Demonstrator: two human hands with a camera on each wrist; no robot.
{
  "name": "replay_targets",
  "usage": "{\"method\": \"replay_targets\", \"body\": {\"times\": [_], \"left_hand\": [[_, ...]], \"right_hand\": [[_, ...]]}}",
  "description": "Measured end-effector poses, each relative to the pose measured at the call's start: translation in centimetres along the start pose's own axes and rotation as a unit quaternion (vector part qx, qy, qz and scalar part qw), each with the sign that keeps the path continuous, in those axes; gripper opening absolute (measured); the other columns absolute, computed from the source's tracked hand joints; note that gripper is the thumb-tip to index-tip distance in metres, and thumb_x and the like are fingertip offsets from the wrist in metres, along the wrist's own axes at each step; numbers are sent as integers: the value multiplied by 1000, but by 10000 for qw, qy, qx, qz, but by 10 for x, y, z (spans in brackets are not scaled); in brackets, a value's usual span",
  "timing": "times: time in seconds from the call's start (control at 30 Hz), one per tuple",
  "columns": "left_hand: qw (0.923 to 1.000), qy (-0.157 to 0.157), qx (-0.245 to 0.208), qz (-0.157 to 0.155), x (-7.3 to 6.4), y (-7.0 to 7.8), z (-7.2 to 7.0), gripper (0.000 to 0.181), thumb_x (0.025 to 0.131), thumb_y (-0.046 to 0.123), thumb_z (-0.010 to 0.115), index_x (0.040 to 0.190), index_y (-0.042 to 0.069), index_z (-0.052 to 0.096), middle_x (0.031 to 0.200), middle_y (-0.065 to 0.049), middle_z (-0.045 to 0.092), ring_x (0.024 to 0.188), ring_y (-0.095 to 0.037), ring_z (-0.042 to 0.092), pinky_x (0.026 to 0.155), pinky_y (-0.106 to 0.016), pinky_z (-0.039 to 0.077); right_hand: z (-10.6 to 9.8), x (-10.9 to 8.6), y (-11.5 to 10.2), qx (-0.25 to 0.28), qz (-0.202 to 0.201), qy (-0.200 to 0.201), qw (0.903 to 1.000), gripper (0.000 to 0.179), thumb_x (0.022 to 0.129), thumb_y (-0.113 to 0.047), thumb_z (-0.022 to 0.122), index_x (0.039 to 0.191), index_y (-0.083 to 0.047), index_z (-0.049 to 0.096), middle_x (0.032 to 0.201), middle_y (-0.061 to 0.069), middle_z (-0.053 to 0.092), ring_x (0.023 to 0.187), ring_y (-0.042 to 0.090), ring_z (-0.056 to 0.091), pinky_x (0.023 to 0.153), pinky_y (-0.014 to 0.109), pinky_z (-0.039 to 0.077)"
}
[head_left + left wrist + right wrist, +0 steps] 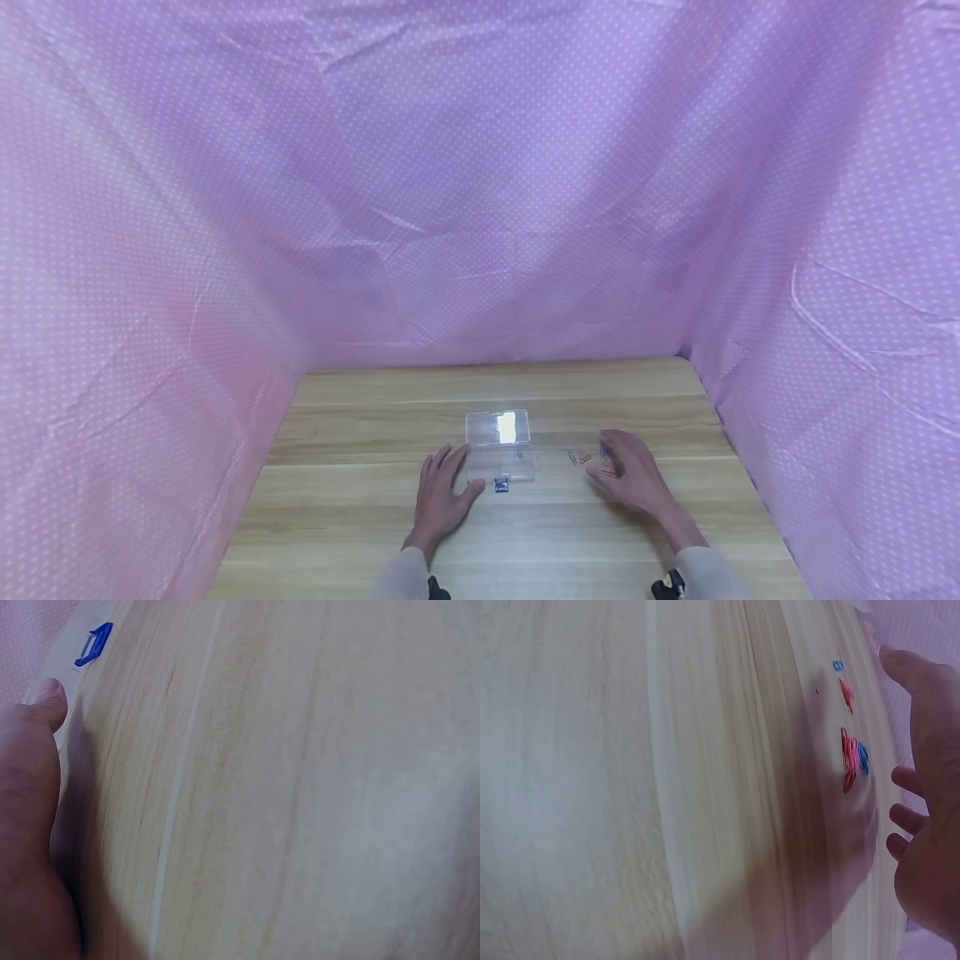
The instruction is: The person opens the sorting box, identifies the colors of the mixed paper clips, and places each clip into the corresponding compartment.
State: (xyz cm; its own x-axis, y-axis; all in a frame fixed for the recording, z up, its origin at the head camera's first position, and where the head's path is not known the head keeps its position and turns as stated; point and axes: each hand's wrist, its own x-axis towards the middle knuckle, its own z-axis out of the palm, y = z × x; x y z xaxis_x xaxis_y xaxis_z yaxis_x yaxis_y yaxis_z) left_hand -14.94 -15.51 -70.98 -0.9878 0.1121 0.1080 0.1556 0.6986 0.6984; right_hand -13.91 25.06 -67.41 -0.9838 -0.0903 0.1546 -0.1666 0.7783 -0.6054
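Observation:
A clear plastic box [487, 464] lies with its lid [482, 427] folded back away from me. The blue latch [501, 485] is at its front edge, and a small greenish paper clip [519, 454] shows inside. My left hand [444, 497] rests by the box's left side, fingers spread and thumb near the front corner. To the right, my right hand [633, 477] hovers with loosely bent fingers over scattered paper clips. In the right wrist view, red clips [847, 759], blue clips [863, 759] and another red clip [845, 694] lie below the apart thumb and fingers.
Between the box and my right hand lie a blue paper clip [572, 457] and an orange one [585, 458]. The wood-grain table [525, 550] has pink dotted cloth [480, 208] hanging along its back and sides.

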Motion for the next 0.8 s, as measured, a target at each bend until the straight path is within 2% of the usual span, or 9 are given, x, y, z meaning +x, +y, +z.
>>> {"method": "replay_targets", "body": {"times": [0.23,0.43,0.8], "left_hand": [[10000,34,-15,27,0,0,2,75,99,53,82,164,23,60,167,-14,62,166,-44,44,143,-69,20],[9998,163,84,71,0,-2,4,72,99,50,84,162,24,61,165,-13,64,163,-45,47,140,-72,24],[9999,9,82,-97,0,0,3,74,98,55,83,163,28,60,168,-11,62,166,-41,44,144,-68,20]], "right_hand": [[-1,0,4,171,207,33,9996,75,100,-39,84,159,0,58,163,31,58,153,58,50,129,80,38],[1,2,8,297,445,-39,9986,72,104,-38,80,161,0,56,165,31,56,156,58,45,131,81,33],[15,10,18,445,464,556,9964,45,106,-21,78,143,2,70,152,33,63,147,56,50,127,78,32]]}}
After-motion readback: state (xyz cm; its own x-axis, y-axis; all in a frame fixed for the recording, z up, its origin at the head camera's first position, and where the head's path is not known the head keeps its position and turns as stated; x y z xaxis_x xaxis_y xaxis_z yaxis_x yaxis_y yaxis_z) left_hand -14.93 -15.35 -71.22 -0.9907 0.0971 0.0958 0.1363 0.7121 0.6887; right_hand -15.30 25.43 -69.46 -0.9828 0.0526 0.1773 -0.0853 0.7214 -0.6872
